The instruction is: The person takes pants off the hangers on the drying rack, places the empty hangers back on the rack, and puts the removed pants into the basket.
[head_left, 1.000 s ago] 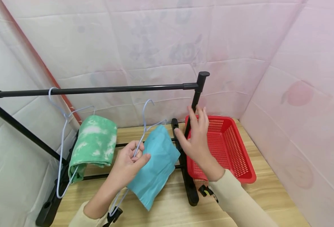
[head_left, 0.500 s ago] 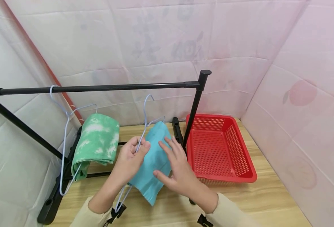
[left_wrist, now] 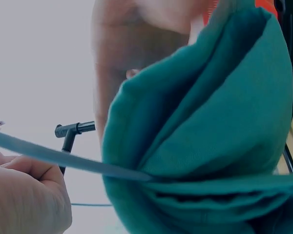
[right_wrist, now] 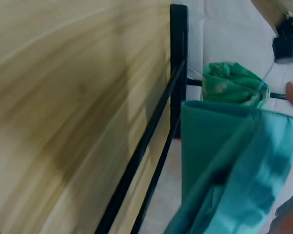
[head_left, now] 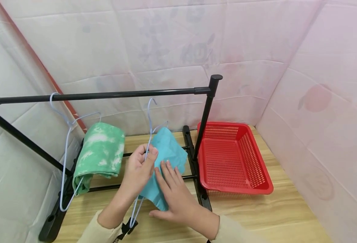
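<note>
In the head view my left hand (head_left: 139,170) pinches the side of a pale blue wire hanger (head_left: 149,116), whose hook stands upright below the rack's bar. Folded over that hanger is a turquoise cloth (head_left: 170,145); the left wrist view shows its layers (left_wrist: 234,131) draped around the wire. My right hand (head_left: 176,199) lies against the cloth's lower front with its fingers straight. To the left, a green and white tie-dye cloth (head_left: 100,146) is folded over another hanger (head_left: 66,152), hooked on the bar.
A black clothes rack (head_left: 120,95) spans the left and middle, its right post (head_left: 205,121) rising beside a red plastic basket (head_left: 252,162). Both stand on a wood-grain table (head_left: 227,209). Pale printed sheeting (head_left: 172,40) encloses the back and sides.
My right hand has come from beside the rack's right post, leftward and down onto the turquoise cloth. The left hand, still holding the hanger, has shifted slightly left and up.
</note>
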Demonstrator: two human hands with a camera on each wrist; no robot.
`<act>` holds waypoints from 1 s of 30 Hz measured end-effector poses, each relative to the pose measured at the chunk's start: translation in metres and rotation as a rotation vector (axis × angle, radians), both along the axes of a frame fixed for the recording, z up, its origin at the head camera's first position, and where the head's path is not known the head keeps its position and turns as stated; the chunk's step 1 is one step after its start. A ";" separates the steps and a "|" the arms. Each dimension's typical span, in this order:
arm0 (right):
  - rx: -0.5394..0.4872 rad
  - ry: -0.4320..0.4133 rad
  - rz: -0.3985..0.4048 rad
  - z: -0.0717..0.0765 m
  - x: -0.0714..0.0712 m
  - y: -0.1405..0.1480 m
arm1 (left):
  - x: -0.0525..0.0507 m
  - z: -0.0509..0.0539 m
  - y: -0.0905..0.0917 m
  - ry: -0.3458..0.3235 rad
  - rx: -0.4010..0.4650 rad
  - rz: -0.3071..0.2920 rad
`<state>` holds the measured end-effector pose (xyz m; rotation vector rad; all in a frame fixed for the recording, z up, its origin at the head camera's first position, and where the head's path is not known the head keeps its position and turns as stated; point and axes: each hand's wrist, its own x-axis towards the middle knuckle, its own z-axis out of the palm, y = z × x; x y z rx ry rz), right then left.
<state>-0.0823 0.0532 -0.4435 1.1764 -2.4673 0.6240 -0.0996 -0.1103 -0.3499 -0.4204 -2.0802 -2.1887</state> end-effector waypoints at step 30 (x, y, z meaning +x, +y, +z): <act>0.062 0.156 -0.206 -0.022 -0.010 -0.023 | 0.001 -0.005 0.009 -0.042 0.126 -0.027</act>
